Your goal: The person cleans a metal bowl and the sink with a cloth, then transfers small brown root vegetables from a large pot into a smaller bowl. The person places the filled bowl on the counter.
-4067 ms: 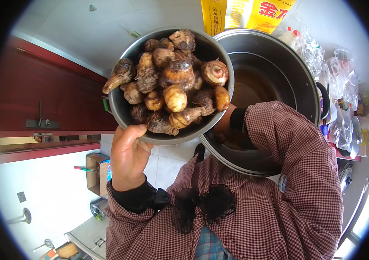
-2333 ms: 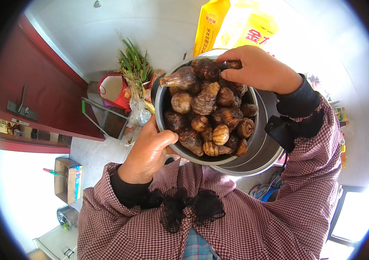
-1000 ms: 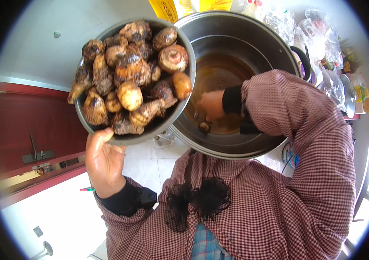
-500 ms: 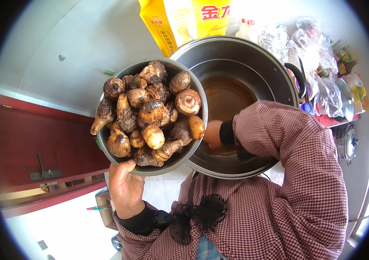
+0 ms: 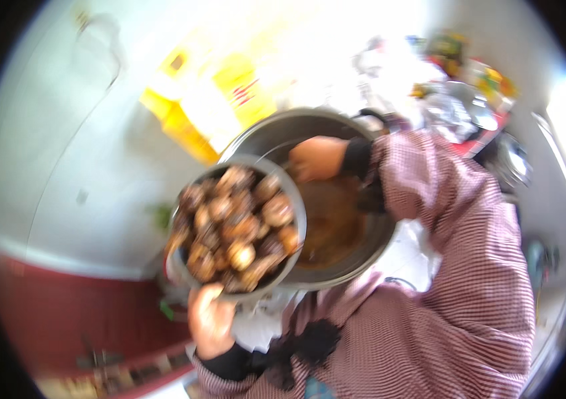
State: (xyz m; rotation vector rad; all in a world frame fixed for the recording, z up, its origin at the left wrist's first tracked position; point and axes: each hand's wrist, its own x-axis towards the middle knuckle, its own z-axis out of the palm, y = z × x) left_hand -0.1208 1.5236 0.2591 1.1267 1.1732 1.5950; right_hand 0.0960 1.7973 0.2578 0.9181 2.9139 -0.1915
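My left hand (image 5: 211, 322) grips the near rim of a round metal bowl (image 5: 302, 228), thumb on top. Brown, rough-skinned taro roots (image 5: 241, 254) fill it, a few with pale peeled patches. The bowl is held at the left side of a large dark metal pot (image 5: 256, 138), overlapping its rim. Brownish water (image 5: 333, 223) covers the pot's bottom. Above this water, beside the bowl's far right edge, is my right hand (image 5: 319, 158), fingers bent together and pointing down. Blur hides its fingertips and whatever they may hold.
A yellow and white bag (image 5: 213, 100) stands behind the pot. Clear plastic bags (image 5: 446, 116) and packages crowd a red-edged surface at the far right. A red cabinet (image 5: 63, 312) is at the left. The pot's black handle (image 5: 373, 120) sticks out at the back.
My right hand has risen out of the pot's bottom toward its far side. The view has shifted and turned, so the bowl and pot sit lower in it. My left hand keeps its grip.
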